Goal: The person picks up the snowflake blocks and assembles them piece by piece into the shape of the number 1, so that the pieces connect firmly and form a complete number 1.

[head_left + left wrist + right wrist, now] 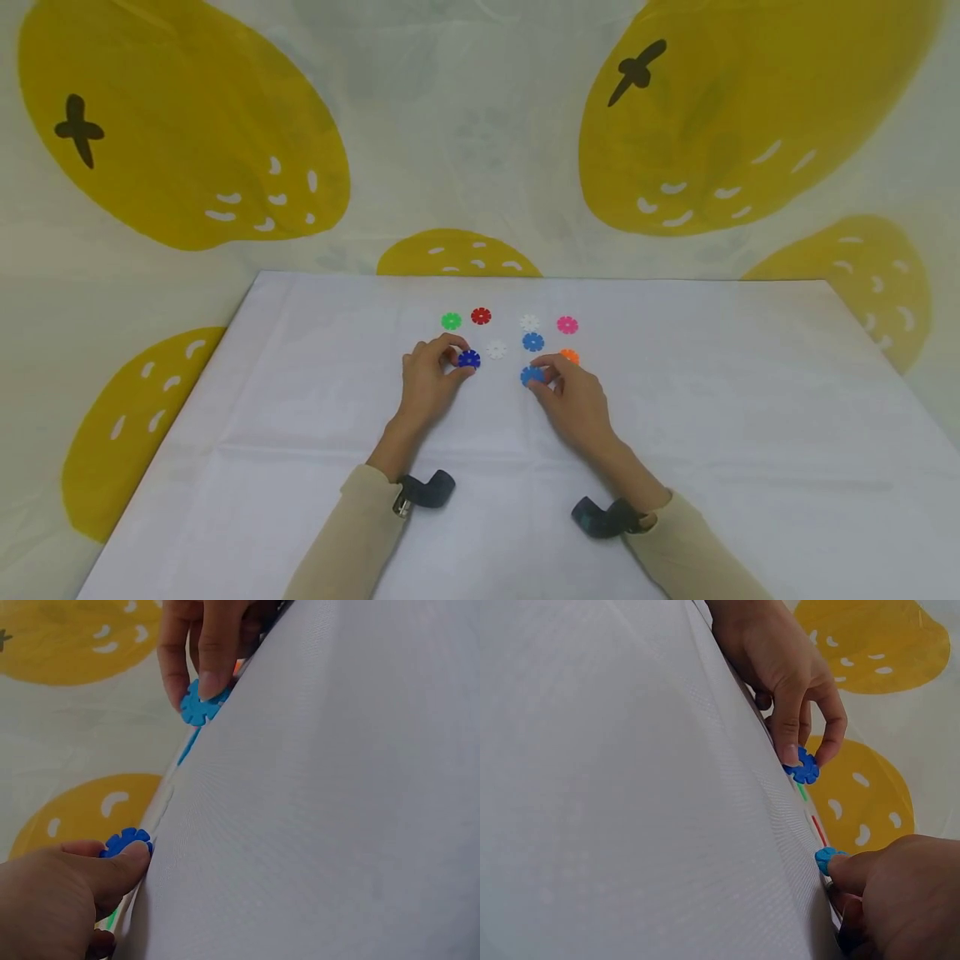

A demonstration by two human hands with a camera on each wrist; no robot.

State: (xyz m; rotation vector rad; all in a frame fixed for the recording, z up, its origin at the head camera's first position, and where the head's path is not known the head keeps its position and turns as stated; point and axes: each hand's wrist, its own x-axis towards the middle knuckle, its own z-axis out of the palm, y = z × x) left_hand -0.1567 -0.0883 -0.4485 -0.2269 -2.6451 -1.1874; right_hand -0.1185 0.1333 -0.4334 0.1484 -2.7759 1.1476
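Note:
Between thumb and fingers, my left hand (433,379) pinches a dark blue notched plastic disc (468,360). My right hand (576,400) pinches a light blue disc (532,377) of the same flower-like shape. Both discs are held tilted up, apart from each other, as the left wrist view shows with the dark blue disc (126,843) low and the light blue disc (201,703) above. A white disc (496,349) lies between the hands. Just behind my right hand is an orange disc (570,357), partly covered by the fingers.
Farther back lie a green disc (452,321), a red disc (481,316), another white disc (529,322), a second light blue disc (533,342) and a pink disc (567,325). They rest on a white-covered table (300,400). Behind its far edge hangs a lemon-print cloth (465,167).

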